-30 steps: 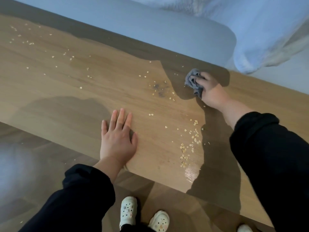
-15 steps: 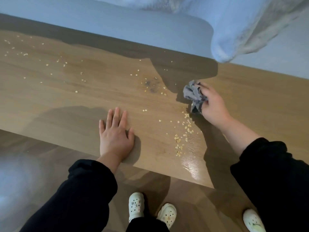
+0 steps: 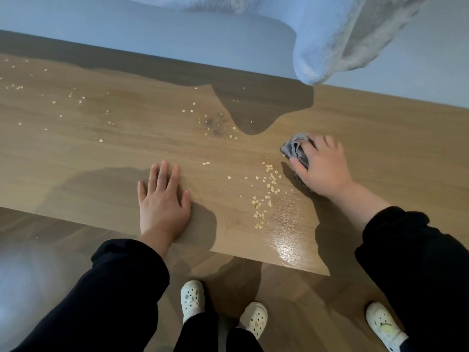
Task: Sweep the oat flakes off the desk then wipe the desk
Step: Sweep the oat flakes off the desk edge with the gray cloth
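We stand in white clogs (image 3: 191,298) on a wood floor (image 3: 38,224) at the wooden desk (image 3: 101,161). Our left hand (image 3: 163,201) lies flat near the front edge, fingers straight. To its right sits a loose cluster of oat flakes (image 3: 266,189). Just beyond them, our right hand (image 3: 324,168) grips a crumpled grey cloth (image 3: 295,148) against the top. More flakes lie scattered toward the far left.

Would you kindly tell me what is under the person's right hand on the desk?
A crumpled grey cloth, gripped by the right hand against the desk. Whatever lies beneath the cloth is hidden.
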Demonstrator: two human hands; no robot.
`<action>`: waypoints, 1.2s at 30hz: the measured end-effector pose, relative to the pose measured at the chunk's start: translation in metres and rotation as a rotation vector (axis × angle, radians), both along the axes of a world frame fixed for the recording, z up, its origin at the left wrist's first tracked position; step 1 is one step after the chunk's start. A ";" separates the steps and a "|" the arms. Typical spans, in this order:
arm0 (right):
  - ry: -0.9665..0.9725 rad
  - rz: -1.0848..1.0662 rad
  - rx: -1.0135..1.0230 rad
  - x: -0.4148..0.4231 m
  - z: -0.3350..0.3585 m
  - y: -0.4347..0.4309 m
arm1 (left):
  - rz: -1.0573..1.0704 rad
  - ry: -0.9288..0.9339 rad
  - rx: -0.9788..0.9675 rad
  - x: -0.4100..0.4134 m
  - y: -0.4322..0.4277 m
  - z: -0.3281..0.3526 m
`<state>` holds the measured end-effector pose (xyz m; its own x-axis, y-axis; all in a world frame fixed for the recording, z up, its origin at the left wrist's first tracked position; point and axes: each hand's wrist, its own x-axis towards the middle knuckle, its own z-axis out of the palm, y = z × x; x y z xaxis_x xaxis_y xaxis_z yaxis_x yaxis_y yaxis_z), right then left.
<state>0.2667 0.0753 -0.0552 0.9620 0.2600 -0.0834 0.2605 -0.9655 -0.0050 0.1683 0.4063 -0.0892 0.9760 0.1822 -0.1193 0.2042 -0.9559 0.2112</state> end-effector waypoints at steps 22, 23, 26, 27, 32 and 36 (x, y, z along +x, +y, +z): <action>0.005 -0.203 0.271 0.007 -0.013 -0.011 | 0.000 0.032 0.010 0.001 -0.001 0.001; -0.002 -0.186 0.285 0.001 -0.013 0.006 | 0.002 0.029 0.009 0.000 -0.001 0.001; 0.063 0.040 0.317 -0.016 -0.012 0.053 | -0.002 0.012 -0.003 0.000 -0.002 0.001; 0.096 0.087 0.303 -0.020 -0.010 0.060 | -0.003 0.005 -0.010 0.000 -0.002 0.001; 0.195 0.014 0.312 -0.009 0.003 0.021 | -0.015 -0.017 -0.018 -0.001 -0.001 0.001; 0.162 -0.174 0.277 -0.016 0.006 -0.033 | -0.014 -0.023 -0.012 -0.001 0.000 -0.002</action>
<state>0.2510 0.0418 -0.0489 0.9739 0.1278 -0.1875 0.0671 -0.9516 -0.3000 0.1675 0.4059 -0.0909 0.9810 0.1670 -0.0989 0.1857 -0.9559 0.2276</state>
